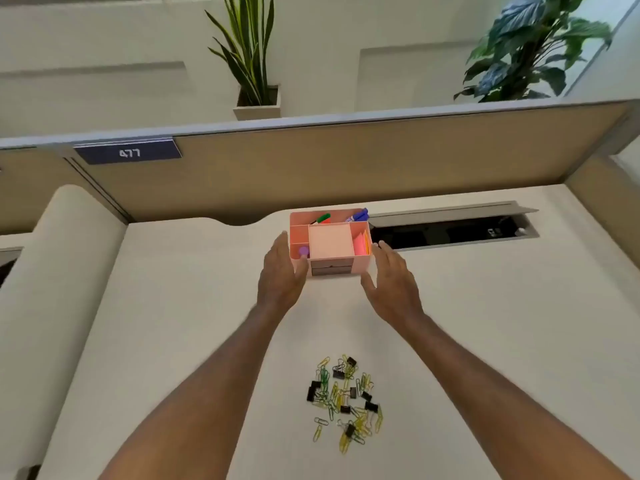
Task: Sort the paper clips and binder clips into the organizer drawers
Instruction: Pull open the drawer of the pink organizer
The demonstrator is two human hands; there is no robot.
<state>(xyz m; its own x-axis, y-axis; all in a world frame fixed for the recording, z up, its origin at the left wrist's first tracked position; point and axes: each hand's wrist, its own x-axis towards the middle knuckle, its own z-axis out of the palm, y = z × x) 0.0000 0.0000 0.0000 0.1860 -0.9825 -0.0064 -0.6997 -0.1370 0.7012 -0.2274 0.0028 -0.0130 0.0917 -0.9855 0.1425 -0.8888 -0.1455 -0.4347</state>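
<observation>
The organizer [330, 244] is flanked by both hands, far out on the bench [485, 341] at full reach. The left hand [282, 275] is held with fingers spread and straight, its palm turned inward against, or just beside, the organizer's left wall; whether skin actually touches plastic cannot be told. The right hand [389, 282] is likewise spread, palm inward, just beside the right wall with the thumb below the front corner. Nothing is pinched or gripped by either hand. The two hands stand about equally near; the left looks slightly closer to contact.

The organizer's long axis runs from one hand to the other, and its two drawers [331, 266] face back toward the person, both shut. The loose heap of paper clips [332, 400] and binder clips [313, 391] lies well behind the hands, near the body, between the two forearms. So the relation that matters is judged to be this: box beyond, clips nearer, and the box probably to be drawn toward the heap before any sorting begins.

Marker pens [356, 215] and sticky notes [362, 244] are seen in the top compartments, with a small purple thing [303, 251] in the left one; they could shift if the box is tilted.

The bench is pale, smooth and otherwise bare. An open cable slot [450, 232] is set beyond the right hand, a tan partition [346, 161] behind, and potted plants [252, 57] above it.
</observation>
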